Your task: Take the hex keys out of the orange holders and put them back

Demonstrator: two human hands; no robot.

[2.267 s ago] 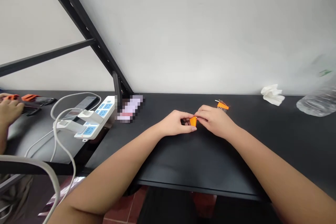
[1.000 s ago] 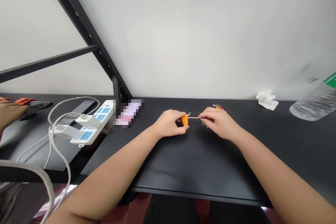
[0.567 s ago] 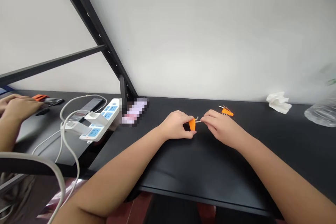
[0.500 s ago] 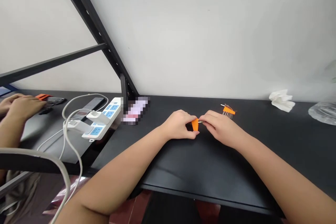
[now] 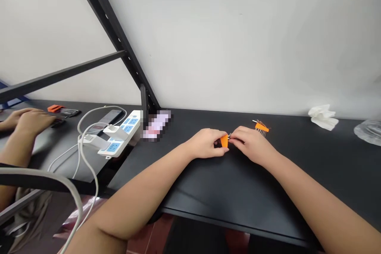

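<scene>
My left hand (image 5: 207, 143) grips a small orange plastic holder (image 5: 224, 141) between thumb and fingers, just above the black tabletop. My right hand (image 5: 246, 142) is closed in a pinch on a thin metal rod (image 5: 229, 137), which meets the holder's right side; fingers cover most of the rod, so its kind cannot be made out. Behind my right hand lies a second orange holder (image 5: 262, 127) with several dark rods in a row and a few thin pieces on top.
A white power strip (image 5: 122, 135) with plugs and white cables stands left, near a phone (image 5: 107, 121). A co-worker's hands (image 5: 35, 121) work beside another orange holder (image 5: 56, 108). A crumpled tissue (image 5: 323, 117) and clear plastic (image 5: 369, 131) lie right. A black metal frame (image 5: 119, 41) rises left.
The view has shifted slightly, so everything sits a little further right. My right fingers are a little apart from the holder, with the rod's end showing between them. Both grips stay.
</scene>
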